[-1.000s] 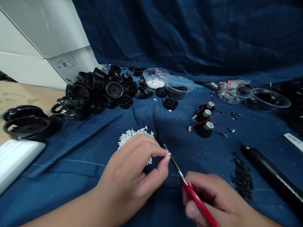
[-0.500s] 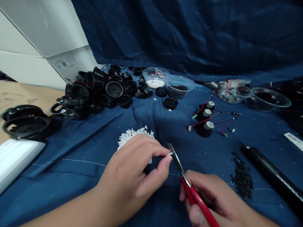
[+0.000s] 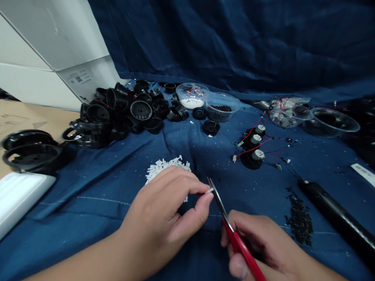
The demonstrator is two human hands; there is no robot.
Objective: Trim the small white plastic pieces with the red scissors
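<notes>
- Right hand point(image 3: 260, 249) sits low in the view, and its bottom part is cut off by the edge. It is curled tight around the red handles of the small scissors point(image 3: 231, 230).
- Only the thin metal blades show fully. They point up and away, and their tips sit right at the tiny white piece point(image 3: 209, 191).
- Left hand point(image 3: 166, 218) comes in from the lower left with the arm lying flat. Its thumb and first finger pinch the tiny white piece, which is too small to make out well. The other fingers curl under, hidden from view.
- Just behind the left hand lies a pile of white bits point(image 3: 165, 167) on the blue cloth point(image 3: 102, 187). The hand hides part of the pile.
- At the right lie a heap of tiny black bits point(image 3: 300, 220) and a black tool point(image 3: 336, 218), cut off at the edge.
- Farther back sit small motors with red wires point(image 3: 253, 150).
- Farthest back are black round parts point(image 3: 125, 113) and two clear bowls point(image 3: 209, 101).
</notes>
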